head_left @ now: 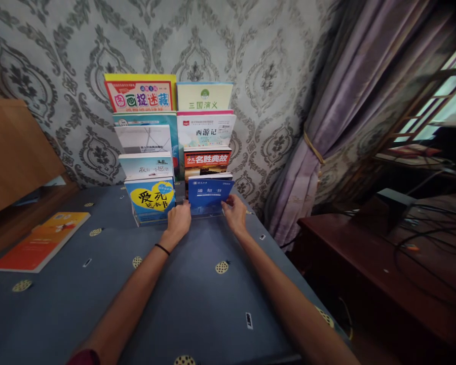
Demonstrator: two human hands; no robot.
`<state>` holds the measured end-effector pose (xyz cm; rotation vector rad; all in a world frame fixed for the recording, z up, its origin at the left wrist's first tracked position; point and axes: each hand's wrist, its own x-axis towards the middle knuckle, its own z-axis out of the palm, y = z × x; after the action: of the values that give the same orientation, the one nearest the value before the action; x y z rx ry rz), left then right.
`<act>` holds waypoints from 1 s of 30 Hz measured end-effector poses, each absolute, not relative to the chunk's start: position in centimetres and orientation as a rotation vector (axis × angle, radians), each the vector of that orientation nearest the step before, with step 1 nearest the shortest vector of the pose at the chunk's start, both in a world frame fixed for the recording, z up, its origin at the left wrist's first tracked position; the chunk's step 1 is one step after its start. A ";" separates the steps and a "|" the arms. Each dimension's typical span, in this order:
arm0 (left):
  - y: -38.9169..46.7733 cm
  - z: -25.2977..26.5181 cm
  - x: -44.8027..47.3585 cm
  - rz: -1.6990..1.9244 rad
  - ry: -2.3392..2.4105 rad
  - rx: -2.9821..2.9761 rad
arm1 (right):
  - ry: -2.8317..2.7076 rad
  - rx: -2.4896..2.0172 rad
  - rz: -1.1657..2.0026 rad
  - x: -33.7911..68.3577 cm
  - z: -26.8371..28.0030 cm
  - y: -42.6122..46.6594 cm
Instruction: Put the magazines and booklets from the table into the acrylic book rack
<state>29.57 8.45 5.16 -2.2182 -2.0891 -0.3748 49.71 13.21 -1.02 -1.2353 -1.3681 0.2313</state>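
A blue booklet (pixel 210 195) stands at the front right of a tiered book rack (pixel 137 221). My left hand (pixel 179 221) has its fingers closed at the booklet's left edge, and my right hand (pixel 234 213) pinches its right edge. Just left of my left hand is a blue book with a yellow heart (pixel 152 200). Behind the booklet rise a red-topped book (pixel 207 159), a white book (pixel 205 129) and a pale green book (pixel 204 96). The left column holds a light blue book (pixel 146 166), a grey-white book (pixel 143 139) and a yellow-edged book (pixel 140 96).
An orange-red book (pixel 41 242) lies flat on the blue-grey tablecloth (pixel 197 314) at the left, near a wooden cabinet (pixel 19 152). Patterned wallpaper (pixel 266 76) backs the table. A tied purple curtain (pixel 307 147) hangs right, beside a dark red desk (pixel 349 258) with cables.
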 end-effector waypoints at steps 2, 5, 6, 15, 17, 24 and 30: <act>8.4 5.2 29.6 -0.377 -2.092 -2.219 | -1.378 -1.240 0.214 49.7 -1.1 13.2; 8.4 5.3 29.6 -0.378 -2.099 -2.218 | -1.399 -1.253 0.182 49.7 -1.2 13.3; 8.4 5.3 29.6 -0.377 -2.102 -2.216 | -1.405 -1.261 0.170 49.7 -1.2 13.3; 8.3 5.9 29.6 -0.380 -2.097 -2.224 | -1.430 -1.288 0.032 49.3 -0.8 12.9; 8.1 6.4 29.6 -0.400 -2.101 -2.229 | -1.423 -1.292 0.012 49.2 -0.5 12.7; 7.4 8.1 30.2 -0.560 -2.104 -2.226 | -1.422 -1.273 0.118 48.7 0.7 12.4; 8.0 9.0 30.3 -0.653 -2.097 -2.220 | -1.323 -1.083 0.263 47.6 2.7 12.2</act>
<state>30.29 8.01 9.01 -2.2201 -2.0970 -0.6533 47.64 12.24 2.70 -1.0831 -1.3229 0.2632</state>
